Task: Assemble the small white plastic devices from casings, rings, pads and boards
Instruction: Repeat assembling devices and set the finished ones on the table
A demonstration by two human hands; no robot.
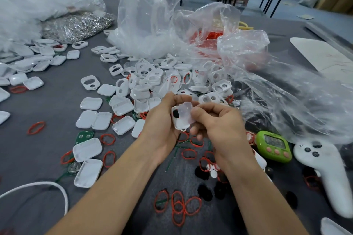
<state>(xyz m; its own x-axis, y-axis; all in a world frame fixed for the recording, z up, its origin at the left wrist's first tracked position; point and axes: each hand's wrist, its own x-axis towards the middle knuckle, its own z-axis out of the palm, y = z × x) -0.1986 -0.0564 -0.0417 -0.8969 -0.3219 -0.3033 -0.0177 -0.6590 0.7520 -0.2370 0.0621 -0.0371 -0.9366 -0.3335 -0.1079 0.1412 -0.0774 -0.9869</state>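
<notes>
- Grey bench [47,158] strewn with red rings [36,128].
- Left hand [162,126] fingers [169,99] grip a white casing [176,120], long axis upright, loop end toward the person.
- Right hand [221,128] fingers [202,115] pinch a translucent pad [186,112] onto it.

The scene is lit evenly and fairly brightly from overhead, so only soft shadows are cast on the grey table [47,105]. Glare is caught on the clear plastic bags [149,15] and white casings [91,103]. Edges are bowed (wide-angle distortion), and the background is rendered soft.
</notes>
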